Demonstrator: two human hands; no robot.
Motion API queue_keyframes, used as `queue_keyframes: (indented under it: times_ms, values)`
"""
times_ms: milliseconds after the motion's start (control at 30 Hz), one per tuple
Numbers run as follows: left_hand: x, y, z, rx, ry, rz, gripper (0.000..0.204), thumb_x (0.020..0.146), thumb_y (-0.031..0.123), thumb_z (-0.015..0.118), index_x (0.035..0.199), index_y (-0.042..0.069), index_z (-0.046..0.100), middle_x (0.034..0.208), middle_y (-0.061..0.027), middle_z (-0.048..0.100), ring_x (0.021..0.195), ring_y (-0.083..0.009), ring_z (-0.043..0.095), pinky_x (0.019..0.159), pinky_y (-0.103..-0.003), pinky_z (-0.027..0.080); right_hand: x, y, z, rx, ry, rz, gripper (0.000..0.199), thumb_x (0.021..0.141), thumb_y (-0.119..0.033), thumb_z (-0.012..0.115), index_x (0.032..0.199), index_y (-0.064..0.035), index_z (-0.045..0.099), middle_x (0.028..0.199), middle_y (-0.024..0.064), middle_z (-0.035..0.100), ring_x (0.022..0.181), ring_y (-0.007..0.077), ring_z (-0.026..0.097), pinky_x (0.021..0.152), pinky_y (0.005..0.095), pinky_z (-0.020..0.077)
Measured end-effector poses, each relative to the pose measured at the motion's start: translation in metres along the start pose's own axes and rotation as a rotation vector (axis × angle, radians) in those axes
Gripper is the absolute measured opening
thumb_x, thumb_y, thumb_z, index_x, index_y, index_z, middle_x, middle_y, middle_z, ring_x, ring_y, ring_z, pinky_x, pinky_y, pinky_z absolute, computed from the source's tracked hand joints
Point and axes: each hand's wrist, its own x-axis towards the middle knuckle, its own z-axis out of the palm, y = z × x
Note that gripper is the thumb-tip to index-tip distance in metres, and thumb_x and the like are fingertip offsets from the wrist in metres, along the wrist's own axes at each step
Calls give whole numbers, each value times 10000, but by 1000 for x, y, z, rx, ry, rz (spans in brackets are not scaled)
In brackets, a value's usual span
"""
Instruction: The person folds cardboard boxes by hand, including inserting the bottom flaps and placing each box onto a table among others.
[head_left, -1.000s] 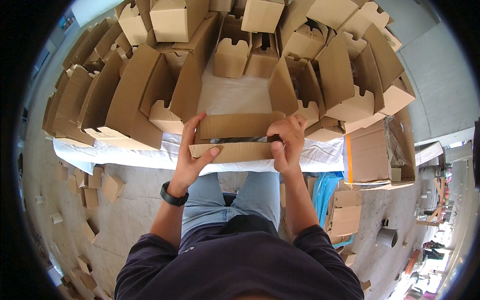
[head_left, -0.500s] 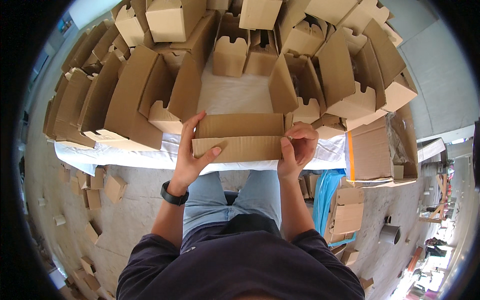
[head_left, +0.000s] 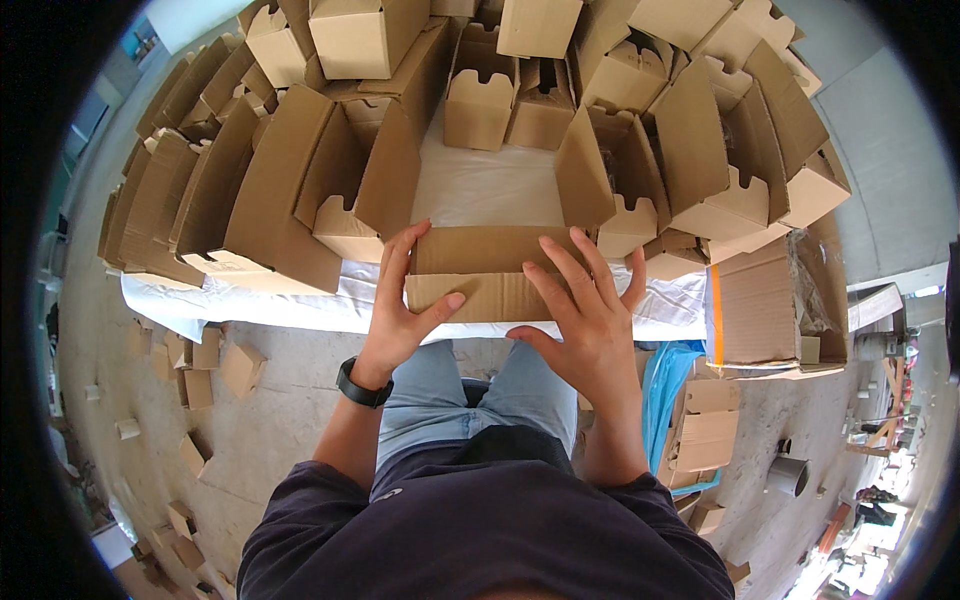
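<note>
While the left hand (head_left: 400, 315) grips the flat box (head_left: 480, 270) by its edge, the right hand (head_left: 585, 320) rests on it, fingers spread.

Brown folded cartons (head_left: 330, 190) crowd the table — one flat carton (head_left: 480, 268) at its near edge.

left hand (head_left: 400, 310): fingers curled, gripping | right hand (head_left: 585, 320): fingers spread, flat
</note>
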Motion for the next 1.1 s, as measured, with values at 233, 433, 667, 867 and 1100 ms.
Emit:
queue_keyframes:
  times_ms: [233,433,667,867,1100]
  values:
    - [1,-3,-1,-54,-37,-1,853,838,403,726,1484,20,323,1428,-155,360,1355,-290,362,1121,-390,302,-1,-1,6,46,39,4,562,625,-208,837,1144,-118,641,1265,29,609,1319,272,456,1126,611,155]
    - [-1,-7,-4,-73,-65,41,943,838,553,675,1497,-1,291,1453,-164,324,1375,-289,335,1130,-386,276,-13,3,24,36,211,-66,541,627,-164,852,1123,-130,639,1139,21,640,1214,263,537,1125,578,208]
    - [-1,-4,-6,-11,-92,39,1078,776,682,662,1502,-12,271,1474,-167,295,1393,-301,308,1136,-384,258,-23,6,47,135,406,-112,456,690,-124,822,1113,-137,652,1019,3,626,1061,212,600,1071,523,320]
    - [0,-3,-6,27,-96,31,1182,697,729,701,1515,5,249,1458,-163,305,1397,-292,301,1138,-394,251,-30,8,55,180,483,-132,457,653,-86,846,1064,-144,656,974,2,603,996,209,596,1028,528,379]
    - [4,-10,-25,-184,-280,-11,1230,686,817,622,1523,7,228,1568,-150,222,1464,-283,206,1180,-426,166,-31,4,61,226,565,-121,416,650,-24,819,1013,-142,654,933,-4,585,956,198,584,1018,548,410]
